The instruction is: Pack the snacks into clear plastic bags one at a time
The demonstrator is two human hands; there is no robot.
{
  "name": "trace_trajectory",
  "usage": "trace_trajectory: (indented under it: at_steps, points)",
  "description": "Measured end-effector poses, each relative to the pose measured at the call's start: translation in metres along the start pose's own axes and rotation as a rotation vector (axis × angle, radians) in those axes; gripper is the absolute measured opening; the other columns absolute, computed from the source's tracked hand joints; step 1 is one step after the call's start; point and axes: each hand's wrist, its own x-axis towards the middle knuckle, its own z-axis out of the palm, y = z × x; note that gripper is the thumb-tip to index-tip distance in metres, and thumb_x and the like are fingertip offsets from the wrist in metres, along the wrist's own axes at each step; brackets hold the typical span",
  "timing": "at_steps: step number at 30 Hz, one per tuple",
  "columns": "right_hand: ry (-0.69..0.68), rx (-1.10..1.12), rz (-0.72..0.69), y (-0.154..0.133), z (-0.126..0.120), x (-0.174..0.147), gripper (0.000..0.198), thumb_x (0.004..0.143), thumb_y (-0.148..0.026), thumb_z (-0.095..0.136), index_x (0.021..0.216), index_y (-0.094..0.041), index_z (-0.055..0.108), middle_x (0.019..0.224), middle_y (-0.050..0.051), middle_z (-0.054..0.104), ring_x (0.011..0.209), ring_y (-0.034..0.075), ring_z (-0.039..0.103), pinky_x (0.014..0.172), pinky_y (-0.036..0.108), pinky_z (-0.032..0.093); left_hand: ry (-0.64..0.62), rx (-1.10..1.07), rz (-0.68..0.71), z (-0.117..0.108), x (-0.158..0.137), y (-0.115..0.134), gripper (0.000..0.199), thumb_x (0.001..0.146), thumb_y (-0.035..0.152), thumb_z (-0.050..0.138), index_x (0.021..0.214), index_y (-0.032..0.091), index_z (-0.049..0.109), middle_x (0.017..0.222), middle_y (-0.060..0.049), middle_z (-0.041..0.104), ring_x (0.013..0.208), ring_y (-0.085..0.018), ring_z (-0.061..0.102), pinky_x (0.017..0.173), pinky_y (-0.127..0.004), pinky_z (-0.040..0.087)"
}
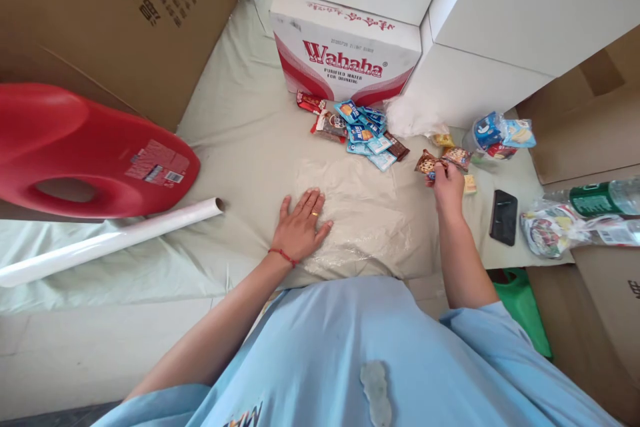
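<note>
My left hand (301, 225) lies flat, fingers spread, on the cloth-covered surface at the left edge of a clear plastic bag (365, 213). To the right, my right hand (449, 188) is closed on a brown snack packet (427, 164). A second brown packet (457, 157) sits just beyond these fingers, and I cannot tell whether it is gripped too. Small blue sachets (365, 128) form a pile in front of the water carton, with a dark-brown wrapped snack (397, 147) at their right. Beside them on the left are a red-and-clear packet (331, 125) and a red packet (310, 102).
A Wahaba-style white and red carton (347, 53) stands at the back. On the left are a big red plastic jug (100, 147) and a white roll (115, 240). Rightward lie a black phone (503, 217), more snack packets (490, 133) and a plastic bottle (605, 198).
</note>
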Motion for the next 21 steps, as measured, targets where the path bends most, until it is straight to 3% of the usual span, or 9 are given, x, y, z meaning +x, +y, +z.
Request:
trace_trajectory:
  at_steps: [3,5,7,9,13,17,19,21]
  points:
    - [-0.199,0.33,0.191,-0.023,0.017,-0.041,0.047,0.09,-0.059,0.057,0.11,-0.018,0.066,0.083,0.004,0.07,0.056,0.015,0.059,0.05,0.027,0.05,-0.009,0.004,0.0,-0.001,0.0,0.001,0.07,0.105,0.05,0.035,0.166,0.016,0.031,0.173,-0.011,0.029,0.161,-0.029,0.029,0.132,-0.062,0.005]
    - [-0.465,0.415,0.185,-0.042,0.038,-0.068,0.044,0.089,-0.058,0.062,0.108,-0.019,0.068,0.083,0.003,0.071,0.054,0.013,0.058,0.049,0.025,0.05,-0.014,0.012,0.001,0.0,0.0,0.001,0.07,0.105,0.05,0.035,0.166,0.017,0.03,0.173,-0.011,0.029,0.161,-0.029,0.029,0.132,-0.062,0.005]
    - [-0.652,0.353,0.13,-0.059,0.06,-0.088,0.04,0.094,-0.055,0.057,0.106,-0.019,0.07,0.087,0.005,0.072,0.058,0.014,0.061,0.053,0.027,0.053,-0.017,0.022,0.001,0.0,0.0,0.001,0.071,0.105,0.05,0.034,0.167,0.017,0.029,0.173,-0.012,0.028,0.161,-0.029,0.028,0.132,-0.062,0.006]
    - [-0.658,0.117,-0.009,-0.07,0.073,-0.099,0.035,0.097,-0.047,0.055,0.109,-0.018,0.071,0.098,0.01,0.074,0.075,0.02,0.069,0.066,0.032,0.06,-0.014,0.026,0.001,0.0,0.0,0.001,0.071,0.105,0.051,0.034,0.167,0.017,0.029,0.173,-0.012,0.028,0.161,-0.029,0.029,0.132,-0.062,0.007]
    - [-0.432,-0.34,-0.339,-0.078,0.068,-0.098,0.047,0.098,-0.041,0.06,0.137,-0.014,0.064,0.142,0.021,0.06,0.12,0.032,0.067,0.098,0.046,0.058,-0.009,0.017,0.006,0.0,-0.001,0.002,0.071,0.105,0.051,0.034,0.167,0.018,0.029,0.173,-0.012,0.029,0.161,-0.029,0.029,0.132,-0.061,0.006]
    - [-0.728,-0.428,-0.61,-0.08,0.059,-0.093,0.061,0.093,-0.032,0.071,0.152,-0.025,0.055,0.162,0.013,0.047,0.134,0.031,0.061,0.105,0.043,0.056,-0.005,0.014,0.017,0.0,-0.001,0.001,0.074,0.105,0.054,0.034,0.168,0.017,0.025,0.174,-0.013,0.027,0.162,-0.028,0.027,0.132,-0.061,0.003]
    - [-0.817,-0.471,-0.639,-0.077,0.062,-0.096,0.063,0.093,-0.024,0.067,0.155,-0.029,0.053,0.165,0.009,0.045,0.134,0.03,0.062,0.105,0.042,0.056,-0.009,0.013,0.013,0.001,-0.002,-0.001,0.077,0.104,0.056,0.035,0.169,0.016,0.022,0.174,-0.014,0.026,0.162,-0.029,0.028,0.132,-0.063,0.001]
    - [-0.813,-0.486,-0.607,-0.07,0.065,-0.1,0.061,0.096,-0.017,0.059,0.155,-0.032,0.053,0.162,0.006,0.05,0.131,0.028,0.064,0.104,0.041,0.057,-0.014,0.012,0.012,0.001,-0.004,-0.003,0.078,0.104,0.058,0.035,0.169,0.016,0.02,0.173,-0.015,0.026,0.161,-0.03,0.028,0.13,-0.065,-0.004]
